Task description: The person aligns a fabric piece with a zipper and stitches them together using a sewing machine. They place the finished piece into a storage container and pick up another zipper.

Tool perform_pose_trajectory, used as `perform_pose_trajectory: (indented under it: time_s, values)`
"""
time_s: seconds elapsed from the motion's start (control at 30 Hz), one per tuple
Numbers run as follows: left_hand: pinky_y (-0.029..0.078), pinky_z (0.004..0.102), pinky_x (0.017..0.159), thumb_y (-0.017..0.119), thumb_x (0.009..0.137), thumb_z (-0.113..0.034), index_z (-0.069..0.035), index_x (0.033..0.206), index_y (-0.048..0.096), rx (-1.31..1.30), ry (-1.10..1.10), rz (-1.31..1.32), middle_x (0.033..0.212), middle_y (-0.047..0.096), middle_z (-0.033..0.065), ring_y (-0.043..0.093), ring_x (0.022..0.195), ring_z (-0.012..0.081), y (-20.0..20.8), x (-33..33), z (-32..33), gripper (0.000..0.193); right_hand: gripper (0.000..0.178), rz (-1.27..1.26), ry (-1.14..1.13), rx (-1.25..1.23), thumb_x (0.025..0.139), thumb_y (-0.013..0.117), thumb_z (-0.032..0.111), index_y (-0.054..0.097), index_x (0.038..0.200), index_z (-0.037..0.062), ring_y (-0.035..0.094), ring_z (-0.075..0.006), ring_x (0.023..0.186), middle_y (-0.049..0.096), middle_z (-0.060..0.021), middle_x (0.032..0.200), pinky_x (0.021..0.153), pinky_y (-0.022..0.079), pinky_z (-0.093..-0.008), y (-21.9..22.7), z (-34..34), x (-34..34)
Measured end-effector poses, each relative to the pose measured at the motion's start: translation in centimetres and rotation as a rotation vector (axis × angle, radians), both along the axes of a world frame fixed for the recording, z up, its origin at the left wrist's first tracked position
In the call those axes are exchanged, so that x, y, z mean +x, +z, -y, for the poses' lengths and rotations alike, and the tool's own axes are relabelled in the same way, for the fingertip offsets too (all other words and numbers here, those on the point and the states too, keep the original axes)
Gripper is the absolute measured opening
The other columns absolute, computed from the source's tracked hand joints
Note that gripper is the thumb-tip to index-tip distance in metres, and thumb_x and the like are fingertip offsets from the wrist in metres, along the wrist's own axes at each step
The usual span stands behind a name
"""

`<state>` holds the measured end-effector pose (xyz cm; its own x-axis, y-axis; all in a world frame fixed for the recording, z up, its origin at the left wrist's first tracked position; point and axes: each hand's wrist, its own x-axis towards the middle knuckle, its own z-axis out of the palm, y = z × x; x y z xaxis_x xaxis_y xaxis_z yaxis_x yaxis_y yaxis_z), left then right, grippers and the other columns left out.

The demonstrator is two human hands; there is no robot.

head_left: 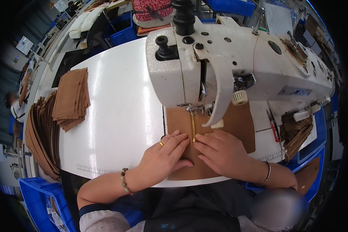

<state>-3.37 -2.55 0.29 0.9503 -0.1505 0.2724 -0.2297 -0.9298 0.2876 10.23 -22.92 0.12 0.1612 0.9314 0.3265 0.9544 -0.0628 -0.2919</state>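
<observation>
A brown fabric panel (pixel 241 127) lies flat under the needle end of a white sewing machine (pixel 228 50). A narrow zipper with gold-coloured teeth (pixel 193 125) runs lengthwise on the panel, from the presser foot (pixel 196 110) toward me. My left hand (pixel 156 162) rests on the fabric left of the zipper, its fingers stretched forward and its thumb apart. On the other side, my right hand (pixel 225 154) lies with its fingertips at the zipper's near end. Both hands press on the panel; neither is lifting it. The needle itself is too small to make out.
Stacks of brown fabric pieces (pixel 71 96) sit on the left of the white table (pixel 116 100). Right of the machine are red-handled snips (pixel 275 129) and more brown pieces (pixel 297 131). Blue bins (pixel 46 197) flank the table. Another person (pixel 17 104) is far left.
</observation>
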Motion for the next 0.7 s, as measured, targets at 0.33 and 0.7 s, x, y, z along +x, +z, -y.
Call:
perform_pose_trajectory:
  time_s: [0.33,0.7]
  values:
    - [0.055,0.0371,0.102,0.081,0.082,-0.039,0.003,0.131,0.064,-0.048,0.018,0.005,0.136,0.063,0.0155,0.062,0.128,0.0314,-0.35,-0.11,0.34,0.067,0.065,0.070,-0.048,-0.012,0.076,0.081,0.038,0.068,0.124,-0.0030,0.057,-0.0288,0.119,0.062,-0.0117,0.124,0.103,0.050,-0.0462,-0.22,-0.23,0.28]
    - [0.053,0.0374,0.105,0.077,0.080,-0.043,0.003,0.130,0.066,0.069,-0.033,-0.038,0.136,0.063,0.0135,0.062,0.124,0.0283,0.10,0.20,0.17,0.069,0.064,0.094,-0.024,-0.060,0.078,0.080,0.039,0.069,0.125,-0.0032,0.058,-0.0290,0.115,0.063,-0.0109,0.121,0.104,0.049,-0.0491,0.43,-0.27,0.59]
